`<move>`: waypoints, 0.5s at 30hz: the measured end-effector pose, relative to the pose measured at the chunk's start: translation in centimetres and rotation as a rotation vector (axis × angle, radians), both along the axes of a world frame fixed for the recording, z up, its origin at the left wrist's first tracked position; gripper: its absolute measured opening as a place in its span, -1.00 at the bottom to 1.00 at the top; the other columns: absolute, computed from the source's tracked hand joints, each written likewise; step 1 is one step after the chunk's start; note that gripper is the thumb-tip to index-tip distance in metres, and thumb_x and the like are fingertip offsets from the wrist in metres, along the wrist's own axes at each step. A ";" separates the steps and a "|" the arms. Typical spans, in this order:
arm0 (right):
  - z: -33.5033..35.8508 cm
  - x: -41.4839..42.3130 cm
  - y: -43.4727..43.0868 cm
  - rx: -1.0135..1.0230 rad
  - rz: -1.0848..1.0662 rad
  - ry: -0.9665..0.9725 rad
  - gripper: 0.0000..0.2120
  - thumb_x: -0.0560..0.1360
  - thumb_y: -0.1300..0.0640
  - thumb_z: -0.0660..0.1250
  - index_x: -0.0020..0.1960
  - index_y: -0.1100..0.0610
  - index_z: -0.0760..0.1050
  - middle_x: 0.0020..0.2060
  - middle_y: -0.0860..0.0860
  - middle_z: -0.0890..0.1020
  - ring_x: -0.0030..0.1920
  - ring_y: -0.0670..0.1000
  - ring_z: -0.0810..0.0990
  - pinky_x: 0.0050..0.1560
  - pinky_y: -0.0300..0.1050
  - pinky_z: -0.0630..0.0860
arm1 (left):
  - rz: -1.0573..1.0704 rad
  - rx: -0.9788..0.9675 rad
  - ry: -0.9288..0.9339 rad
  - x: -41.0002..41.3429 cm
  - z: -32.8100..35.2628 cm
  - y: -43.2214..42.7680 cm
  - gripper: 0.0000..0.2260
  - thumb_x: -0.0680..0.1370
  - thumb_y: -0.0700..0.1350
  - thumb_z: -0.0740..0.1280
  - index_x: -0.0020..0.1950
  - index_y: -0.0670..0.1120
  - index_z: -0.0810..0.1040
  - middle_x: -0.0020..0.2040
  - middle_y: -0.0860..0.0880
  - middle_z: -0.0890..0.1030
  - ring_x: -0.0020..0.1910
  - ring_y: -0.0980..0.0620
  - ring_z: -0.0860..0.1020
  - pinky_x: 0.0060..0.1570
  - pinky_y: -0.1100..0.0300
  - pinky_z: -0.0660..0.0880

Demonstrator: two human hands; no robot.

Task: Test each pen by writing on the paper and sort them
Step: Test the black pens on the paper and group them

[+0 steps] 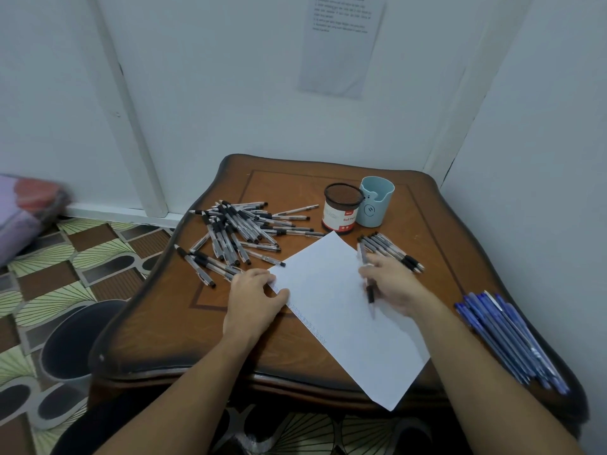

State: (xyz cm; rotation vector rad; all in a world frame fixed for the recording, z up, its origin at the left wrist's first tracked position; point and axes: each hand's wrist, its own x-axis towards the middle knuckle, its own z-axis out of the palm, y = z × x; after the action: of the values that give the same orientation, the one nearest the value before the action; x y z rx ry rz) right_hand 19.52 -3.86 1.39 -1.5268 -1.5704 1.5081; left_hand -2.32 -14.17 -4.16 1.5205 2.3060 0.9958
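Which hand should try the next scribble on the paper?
The right hand: it grips a clear pen with a black grip, tip over the white paper sheet. The left hand only presses the sheet's edge flat.

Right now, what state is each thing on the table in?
paper: flat, faint marks along one edge
pen: blurred, tip down over the paper
left hand: flat, pressing the paper's edge
right hand: grips the pen
black pen pile: loose, scattered
black pen row: lying side by side
blue pens: lying together, far right
mesh cup: upright, no pens showing
blue holder: upright, no pens showing
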 end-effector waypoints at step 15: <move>-1.4 -1.2 8.0 0.724 0.043 -1.059 -0.75 0.62 0.07 0.24 0.25 0.05 0.56 0.08 0.10 0.54 0.10 0.10 0.48 0.09 -0.03 0.48 | 0.004 0.023 0.009 0.0 -0.1 0.0 -0.62 0.50 0.09 0.37 0.25 -0.06 0.59 0.29 0.07 0.52 0.30 0.07 0.33 0.27 0.20 0.23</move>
State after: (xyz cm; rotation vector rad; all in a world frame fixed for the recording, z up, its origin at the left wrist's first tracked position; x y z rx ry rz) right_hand 18.35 4.18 -0.01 -1.8681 -2.3088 -0.0692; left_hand -2.34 -14.19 -4.23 1.5337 2.3122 1.0219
